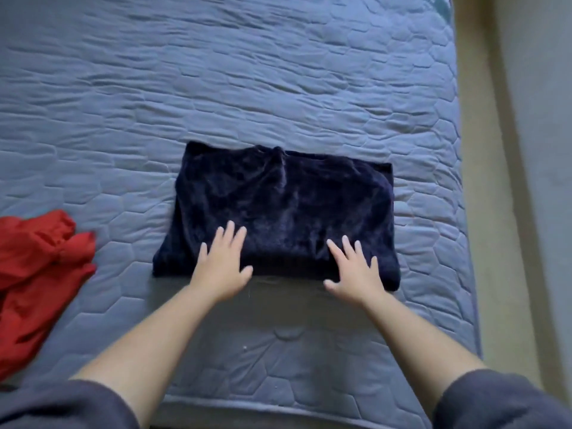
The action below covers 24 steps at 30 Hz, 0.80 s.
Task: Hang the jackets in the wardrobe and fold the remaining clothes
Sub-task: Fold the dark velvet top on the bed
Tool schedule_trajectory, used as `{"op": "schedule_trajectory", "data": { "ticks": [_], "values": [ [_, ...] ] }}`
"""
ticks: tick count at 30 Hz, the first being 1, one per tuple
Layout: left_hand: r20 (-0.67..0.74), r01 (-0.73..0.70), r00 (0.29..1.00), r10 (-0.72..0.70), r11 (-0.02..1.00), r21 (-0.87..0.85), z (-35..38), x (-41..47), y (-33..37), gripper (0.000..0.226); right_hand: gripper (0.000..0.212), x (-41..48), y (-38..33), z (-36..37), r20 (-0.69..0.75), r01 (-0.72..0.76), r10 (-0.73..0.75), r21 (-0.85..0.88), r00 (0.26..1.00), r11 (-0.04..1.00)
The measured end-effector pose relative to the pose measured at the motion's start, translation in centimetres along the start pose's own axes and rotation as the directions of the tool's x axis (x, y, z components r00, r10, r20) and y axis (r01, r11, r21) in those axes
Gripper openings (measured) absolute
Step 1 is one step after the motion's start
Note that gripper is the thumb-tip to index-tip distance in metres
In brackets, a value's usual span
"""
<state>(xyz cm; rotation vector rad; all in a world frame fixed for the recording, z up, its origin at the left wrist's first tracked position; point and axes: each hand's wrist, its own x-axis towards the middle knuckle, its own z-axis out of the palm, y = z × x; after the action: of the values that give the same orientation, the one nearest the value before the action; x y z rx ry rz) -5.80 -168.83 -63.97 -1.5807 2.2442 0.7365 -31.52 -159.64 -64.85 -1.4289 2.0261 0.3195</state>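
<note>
Left grip: left hand (221, 267) is flat, fingers straight and fanned, pressing down on the near edge of the folded navy plush garment (284, 199). Nothing is pinched and nothing is held.
Right grip: right hand (356, 274) does the same job further along that near edge, with fingers spread, thumb out wide and palm down. It holds nothing either.
Garment's spot: the navy plush garment lies as a rough rectangle in the middle of the bed (309, 360), on the blue quilted bedcover (216, 88), nearer the bed's right side than its left.
Risk, left pile: the red garment (40, 274) lies unfolded and well apart. I'd say a wide sweep of the left arm could snag it and drag it.
Risk, near-left corner: that corner of the navy bundle flares out past the rest. Lift the press too soon and I reckon it springs open.
Risk, plush layers: the fabric looks slick and thick, so a forward shove could slide the top layer off the ones below and skew the fold.
Risk, right side: the bundle lies close to the bed's edge. A hard push that way might send it toward the floor (501, 212).
Cut off, left: the red garment runs out of frame, so I can't tell whether it is a shirt or a jacket.
Hidden, centre: the navy piece's sleeves and under-layers are tucked out of sight, so what kind of garment it is stays unclear.
Blurred: the fingertips and the red cloth's edge are smeared.
Out of view: no wardrobe shows anywhere.
</note>
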Motion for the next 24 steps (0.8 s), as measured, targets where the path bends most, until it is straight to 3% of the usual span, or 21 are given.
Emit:
{"op": "schedule_trajectory", "data": {
  "ticks": [2, 5, 9, 13, 17, 20, 23, 24],
  "values": [
    [-0.011, -0.042, 0.999, 0.047, 0.967, 0.25, 2.2, 0.4, 0.4, 0.095, 0.101, 1.0, -0.2, 1.6, -0.058, 0.024, -0.035, -0.189, 0.998, 0.982],
    [-0.083, 0.035, 0.997, 0.0, 0.907, 0.419, 3.9, 1.9, -0.2, 0.107, 0.099, 2.9, 0.2, 2.7, -0.121, -0.02, -0.026, -0.362, 0.992, 0.932],
    [-0.156, 0.068, 0.988, 0.011, 0.869, 0.49, 4.7, 3.6, -1.6, 0.08, 0.077, 4.5, 0.8, 3.4, -0.143, 0.034, -0.1, -0.403, 0.985, 0.914],
    [-0.172, 0.006, 0.982, 0.076, 0.901, 0.434, 3.9, 2.5, -2.2, 0.052, 0.052, 1.5, 0.0, 3.4, -0.048, 0.129, -0.156, -0.362, 0.987, 0.923],
    [-0.168, -0.04, 0.976, 0.137, 0.876, 0.481, 2.4, -0.2, -3.9, 0.041, 0.042, -4.3, -2.2, 5.3, 0.219, 0.174, -0.145, -0.122, 0.965, 0.977],
    [-0.115, -0.049, 0.985, 0.133, 0.837, 0.545, 1.8, -3.0, -6.1, 0.038, 0.048, -7.9, -5.5, 7.7, 0.48, 0.165, -0.184, 0.082, 0.857, 0.983],
    [-0.079, 0.086, 0.995, -0.053, 0.86, 0.503, 2.6, -5.5, -8.2, 0.052, 0.052, -9.9, -8.9, 9.5, 0.766, -0.001, -0.18, 0.229, 0.617, 0.974],
    [-0.085, 0.148, 0.989, -0.122, 0.879, 0.453, 3.1, -6.1, -8.5, 0.059, 0.049, -9.7, -9.5, 9.6, 0.785, 0.038, -0.193, 0.212, 0.589, 0.977]
  ]
}}
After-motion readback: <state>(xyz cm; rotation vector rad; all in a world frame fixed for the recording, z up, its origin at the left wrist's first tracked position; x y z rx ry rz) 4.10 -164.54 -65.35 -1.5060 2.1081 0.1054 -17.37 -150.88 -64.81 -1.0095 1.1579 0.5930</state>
